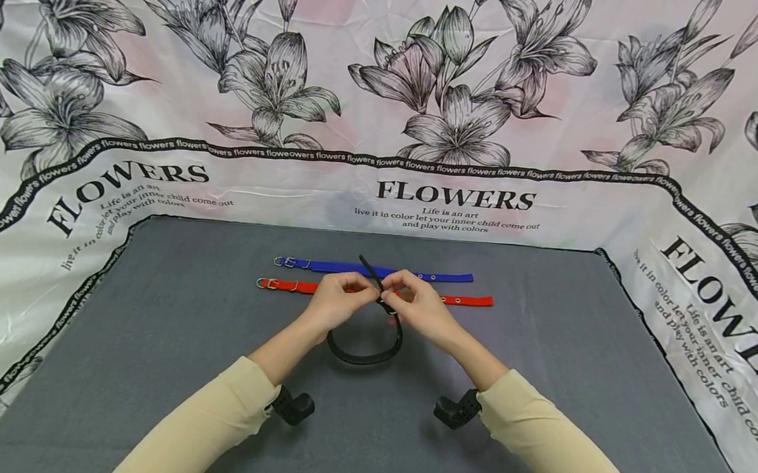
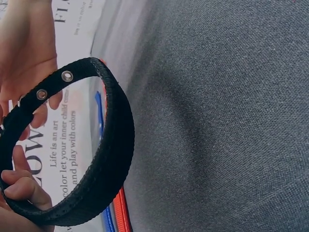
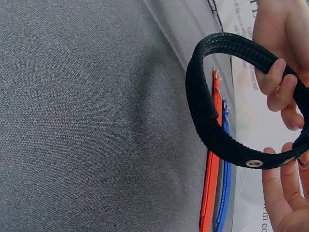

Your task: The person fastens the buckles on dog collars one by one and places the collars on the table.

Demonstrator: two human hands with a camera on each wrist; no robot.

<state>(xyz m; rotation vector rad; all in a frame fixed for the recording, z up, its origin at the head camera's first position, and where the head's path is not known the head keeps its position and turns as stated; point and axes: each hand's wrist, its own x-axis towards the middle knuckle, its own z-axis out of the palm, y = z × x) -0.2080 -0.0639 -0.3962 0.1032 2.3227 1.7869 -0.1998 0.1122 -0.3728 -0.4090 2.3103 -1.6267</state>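
A black collar [image 1: 362, 359] with metal eyelets is bent into a loop between both hands, its strap end pointing up past the fingers. My left hand [image 1: 341, 298] pinches it from the left near the overlap of the strap. From the right, my right hand [image 1: 421, 308] pinches it close to the buckle. In the left wrist view the loop of the black collar [image 2: 118, 140] hangs over the cloth, two eyelets showing. The right wrist view shows the collar [image 3: 198, 96] from the other side, with fingers curled round the band.
Behind the hands lie a blue collar [image 1: 445, 277] and a red collar [image 1: 477, 301], stretched out side by side with buckles to the left. A grey cloth [image 1: 177, 339] covers the table. White flower-printed fabric [image 1: 329, 188] stands around its back and sides.
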